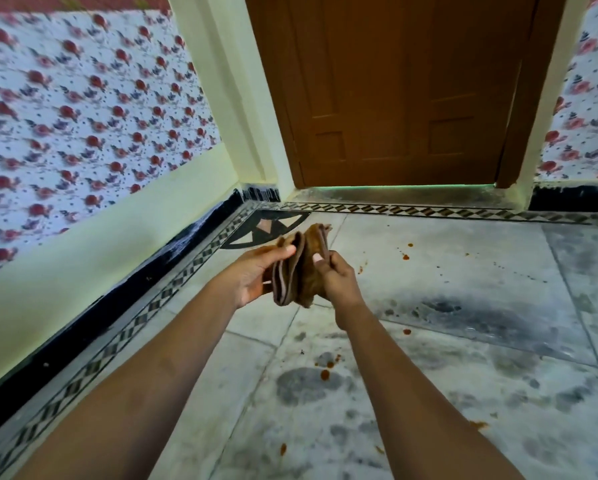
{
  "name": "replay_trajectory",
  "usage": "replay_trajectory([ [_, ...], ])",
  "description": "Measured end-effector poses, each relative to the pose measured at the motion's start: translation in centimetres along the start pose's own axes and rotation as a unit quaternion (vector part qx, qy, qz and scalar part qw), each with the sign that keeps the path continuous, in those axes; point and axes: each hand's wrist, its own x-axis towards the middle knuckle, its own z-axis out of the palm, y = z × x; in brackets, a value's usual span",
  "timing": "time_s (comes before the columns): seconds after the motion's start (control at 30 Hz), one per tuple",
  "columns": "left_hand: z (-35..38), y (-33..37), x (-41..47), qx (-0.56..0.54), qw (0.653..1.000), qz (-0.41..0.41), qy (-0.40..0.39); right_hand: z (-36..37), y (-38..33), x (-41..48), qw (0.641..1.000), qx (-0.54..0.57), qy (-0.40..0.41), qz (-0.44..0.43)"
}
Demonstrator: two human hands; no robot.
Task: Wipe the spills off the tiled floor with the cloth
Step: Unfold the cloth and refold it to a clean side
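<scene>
Your left hand (pixel 256 275) and right hand (pixel 337 282) both clamp the brown cloth (pixel 299 268), held up in the air near the centre of view, above the tiled floor (pixel 464 306). The left thumb presses its folded edge from 9 o'clock; the right thumb and fingers pinch it from 3 o'clock. The cloth hides your left fingers behind it and most of your right palm. Its folds bunch together, so you cannot tell how many layers there are. Orange-brown spills (pixel 325 374) dot the floor: some at 6 o'clock from the cloth, others (pixel 405 257) at 3 o'clock. Your forearms cover parts of the floor. The wooden door (pixel 394 91) at 12 o'clock is cut off at the top. The flowered wall (pixel 83 116) at 9 o'clock is blurred. No writing shows anywhere.
</scene>
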Motion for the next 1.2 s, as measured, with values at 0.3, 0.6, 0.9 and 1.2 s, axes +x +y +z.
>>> replay_trajectory([
  [0.3, 0.1, 0.8, 1.3, 0.023, 0.986, -0.018, 0.164, -2.1, -2.0, 0.7, 0.993, -0.079, 0.041, 0.076],
  [0.6, 0.3, 2.5, 2.9, 0.003, 0.997, -0.027, 0.074, -6.5, -2.5, 0.7, 0.979, -0.092, 0.138, 0.117],
  [0.9, 3.0, -3.5, 5.5, 0.15, 0.986, -0.063, 0.041, -6.5, -3.8, -0.6, 0.986, -0.068, 0.118, 0.1],
  [1.2, 2.4, -6.1, 8.8, 0.214, 0.969, -0.02, 0.121, -8.7, -4.7, -1.4, 0.966, -0.184, 0.165, 0.075],
])
